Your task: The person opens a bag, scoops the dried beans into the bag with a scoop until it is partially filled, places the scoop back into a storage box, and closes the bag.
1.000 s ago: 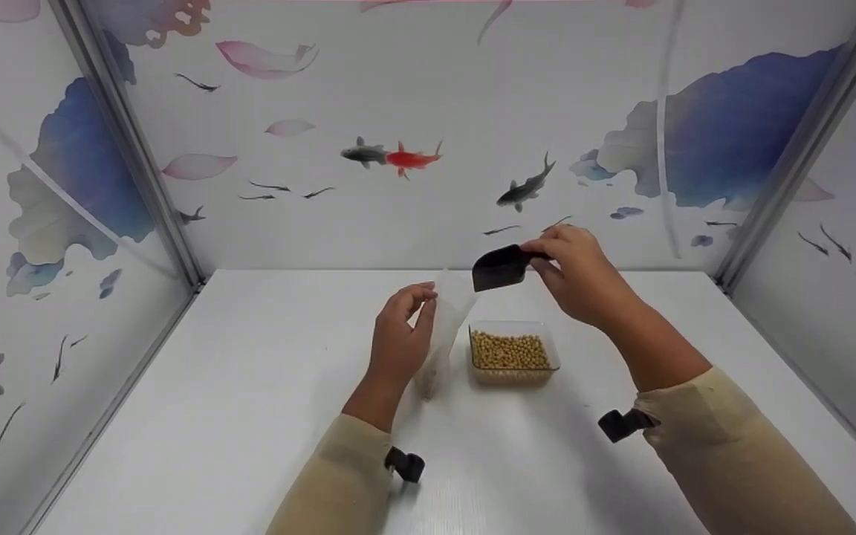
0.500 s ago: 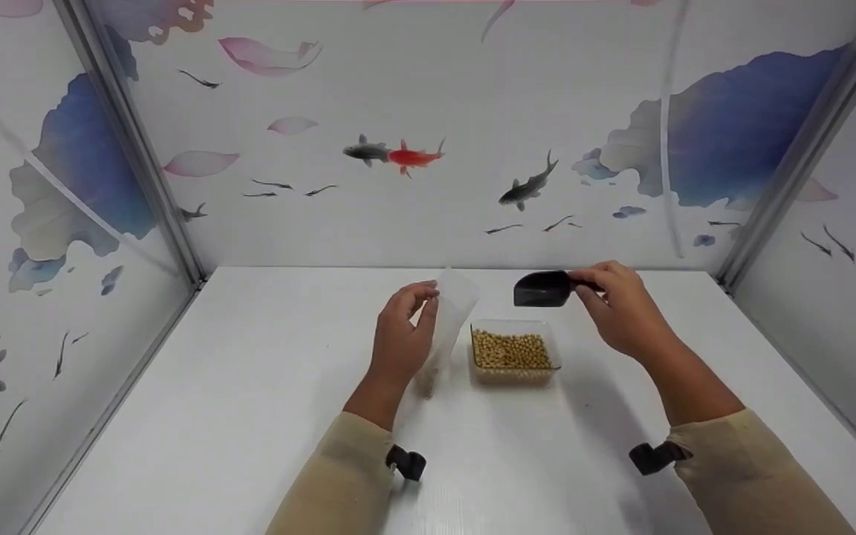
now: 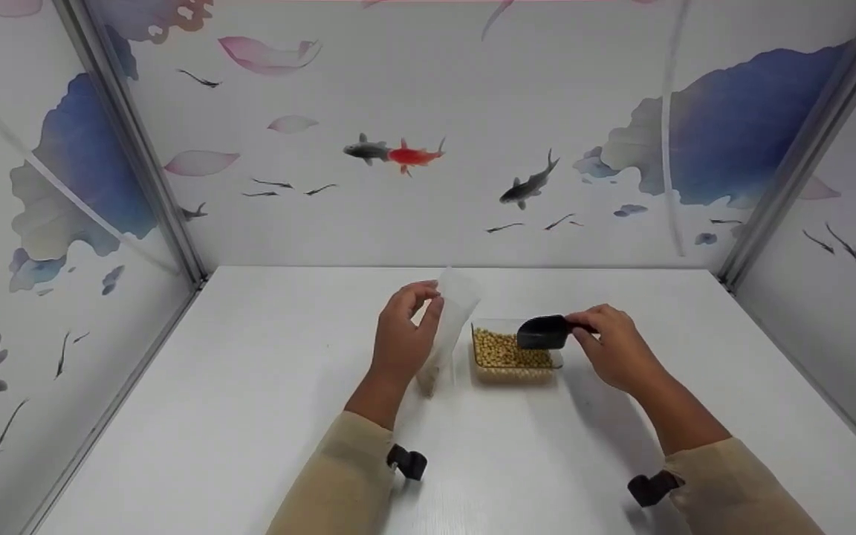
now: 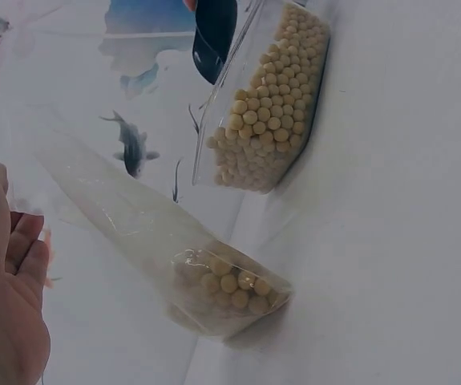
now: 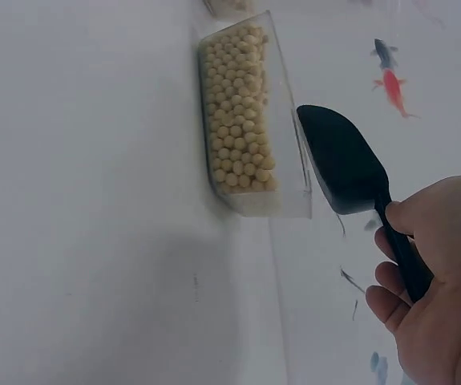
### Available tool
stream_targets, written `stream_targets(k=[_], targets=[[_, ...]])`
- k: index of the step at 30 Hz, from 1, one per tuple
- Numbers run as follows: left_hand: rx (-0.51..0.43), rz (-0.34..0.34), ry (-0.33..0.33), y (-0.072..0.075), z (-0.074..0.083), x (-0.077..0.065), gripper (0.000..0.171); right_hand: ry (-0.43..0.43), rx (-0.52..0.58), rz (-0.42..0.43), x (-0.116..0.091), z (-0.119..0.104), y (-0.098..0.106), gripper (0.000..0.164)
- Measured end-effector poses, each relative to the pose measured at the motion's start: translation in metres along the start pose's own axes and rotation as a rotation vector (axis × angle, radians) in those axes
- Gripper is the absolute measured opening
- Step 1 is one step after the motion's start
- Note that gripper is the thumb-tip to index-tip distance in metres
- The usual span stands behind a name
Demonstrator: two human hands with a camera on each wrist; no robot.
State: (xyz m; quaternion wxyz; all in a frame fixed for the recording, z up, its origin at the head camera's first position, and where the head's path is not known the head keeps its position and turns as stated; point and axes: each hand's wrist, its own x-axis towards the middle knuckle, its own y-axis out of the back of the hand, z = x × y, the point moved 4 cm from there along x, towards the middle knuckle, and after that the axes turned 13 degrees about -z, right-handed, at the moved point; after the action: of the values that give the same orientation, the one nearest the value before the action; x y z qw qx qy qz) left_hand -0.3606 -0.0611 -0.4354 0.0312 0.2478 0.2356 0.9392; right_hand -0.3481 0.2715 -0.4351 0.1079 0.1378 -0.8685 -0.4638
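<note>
My left hand pinches the top of a clear plastic bag, which stands on the table with some soybeans in its bottom. By its handle, my right hand grips a small black scoop. The scoop hangs just over the rim of a clear rectangular container mostly filled with soybeans. In the right wrist view the scoop's blade is above the open side of the container. The bag is directly left of the container.
A white table bears the bag and the container. White panels printed with fish and petals rise at the back and both sides, joined by metal corner posts.
My right hand has carried the scoop from beside the bag's mouth to the right, then down over the container. The left hand stays with the bag, almost unmoved.
</note>
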Motion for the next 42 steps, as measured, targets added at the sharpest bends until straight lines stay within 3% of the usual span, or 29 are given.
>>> stream_targets(k=[7,20,26,32,42], targets=[[-0.014,-0.003,0.01,-0.001,0.0,0.001,0.025,-0.001,0.003,-0.039,0.002,0.002,-0.016,0.029],[-0.028,-0.018,-0.022,0.0,-0.001,0.001,0.03,0.004,-0.162,-0.108,0.012,-0.017,-0.027,0.026],[-0.02,-0.022,-0.015,-0.001,-0.002,-0.001,0.03,0.03,-0.144,-0.134,0.022,-0.025,-0.038,0.027],[-0.013,-0.02,-0.009,-0.003,-0.002,0.0,0.03,0.002,-0.075,-0.18,0.028,-0.025,-0.049,0.03],[-0.016,-0.029,0.006,-0.001,-0.001,0.0,0.032,-0.004,0.013,-0.134,0.03,-0.018,-0.06,0.03]])
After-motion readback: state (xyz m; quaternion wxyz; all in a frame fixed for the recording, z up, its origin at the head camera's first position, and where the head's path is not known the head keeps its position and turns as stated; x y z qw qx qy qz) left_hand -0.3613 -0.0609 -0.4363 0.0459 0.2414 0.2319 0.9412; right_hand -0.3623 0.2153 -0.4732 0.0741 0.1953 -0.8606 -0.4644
